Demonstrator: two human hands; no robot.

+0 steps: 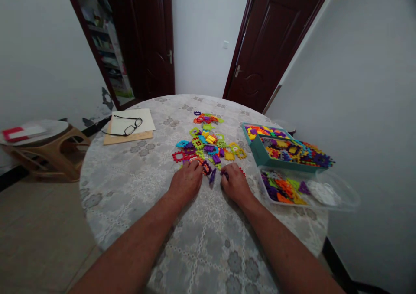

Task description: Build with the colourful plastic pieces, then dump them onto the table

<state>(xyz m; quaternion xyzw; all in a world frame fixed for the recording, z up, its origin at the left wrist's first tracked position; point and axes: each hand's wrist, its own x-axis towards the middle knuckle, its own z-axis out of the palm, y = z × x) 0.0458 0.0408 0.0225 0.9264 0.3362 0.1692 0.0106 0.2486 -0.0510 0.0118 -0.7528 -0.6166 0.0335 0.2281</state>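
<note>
A spread of small coloured plastic interlocking pieces (209, 142) lies in the middle of the round table (136, 177). My left hand (187, 179) rests at the near edge of the pile, fingers curled down onto a dark purple piece (206, 168). My right hand (235, 182) sits just to its right, fingers bent inward on another small purple piece (225, 174). A loose purple piece (212, 175) lies between the two hands. What each hand grips is partly hidden by the fingers.
A teal box (260, 153) full of pieces stands at the right, with a clear plastic tub (338, 198) of pieces nearer me. Black glasses (130, 127) lie on papers (143, 119) at the far left. A wooden stool (48, 148) stands left of the table; doors behind.
</note>
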